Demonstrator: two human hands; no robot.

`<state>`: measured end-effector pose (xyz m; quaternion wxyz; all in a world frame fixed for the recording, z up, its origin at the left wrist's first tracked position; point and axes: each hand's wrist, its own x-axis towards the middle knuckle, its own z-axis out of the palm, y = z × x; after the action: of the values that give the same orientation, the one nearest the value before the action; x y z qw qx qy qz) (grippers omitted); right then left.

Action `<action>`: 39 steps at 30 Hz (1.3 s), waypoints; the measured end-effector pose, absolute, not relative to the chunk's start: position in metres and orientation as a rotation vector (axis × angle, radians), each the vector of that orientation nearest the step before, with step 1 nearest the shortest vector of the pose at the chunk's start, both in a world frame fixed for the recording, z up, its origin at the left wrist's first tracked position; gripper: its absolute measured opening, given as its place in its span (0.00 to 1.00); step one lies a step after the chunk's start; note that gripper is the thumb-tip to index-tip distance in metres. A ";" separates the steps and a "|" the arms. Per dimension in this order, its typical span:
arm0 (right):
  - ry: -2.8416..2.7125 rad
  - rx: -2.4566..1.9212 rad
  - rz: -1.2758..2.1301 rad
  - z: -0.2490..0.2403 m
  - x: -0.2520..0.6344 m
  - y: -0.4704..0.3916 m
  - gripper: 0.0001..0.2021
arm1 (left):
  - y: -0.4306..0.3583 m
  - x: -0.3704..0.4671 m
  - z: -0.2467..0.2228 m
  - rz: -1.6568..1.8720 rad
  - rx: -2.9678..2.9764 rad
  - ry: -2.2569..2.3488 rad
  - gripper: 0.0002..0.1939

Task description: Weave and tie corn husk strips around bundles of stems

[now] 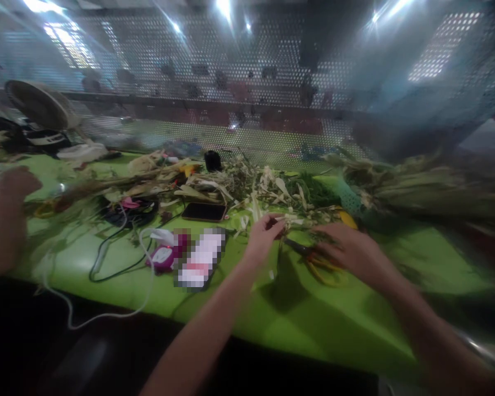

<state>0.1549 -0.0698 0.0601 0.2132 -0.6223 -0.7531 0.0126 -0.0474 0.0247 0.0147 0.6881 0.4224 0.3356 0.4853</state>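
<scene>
My left hand (266,232) is closed in a pinch on pale, dried husk-like strips (292,221), over the front part of the green table. Just to its right, my right hand (343,242) has its fingers around a pair of scissors (322,269) with yellow and orange handles. Their dark blades point left, toward the strips. Exactly how the fingers sit in the handles is blurred. Behind both hands lies a heap of dried, pale plant pieces (272,184).
A phone with a dark screen (204,211), a blurred-out phone (202,258) and a purple device (165,258) with a white cable (107,316) lie left. A large dry bundle (429,187) is at right. Another person's hand (10,203) works far left, near a fan (39,104).
</scene>
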 end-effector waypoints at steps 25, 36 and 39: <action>-0.952 -1.309 1.033 0.028 0.108 -0.028 0.20 | 0.014 -0.030 -0.004 0.973 1.083 0.682 0.22; -1.014 -1.271 0.904 0.037 0.124 -0.021 0.15 | 0.008 -0.034 0.005 0.721 0.901 0.637 0.19; -1.054 -1.302 0.901 0.040 0.125 -0.022 0.15 | 0.010 -0.035 0.006 0.669 0.876 0.585 0.18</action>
<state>0.1250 -0.0223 0.0398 0.5808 -0.5573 -0.4510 0.3856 -0.0353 0.0096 0.0064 0.8115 0.4101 0.2739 0.3134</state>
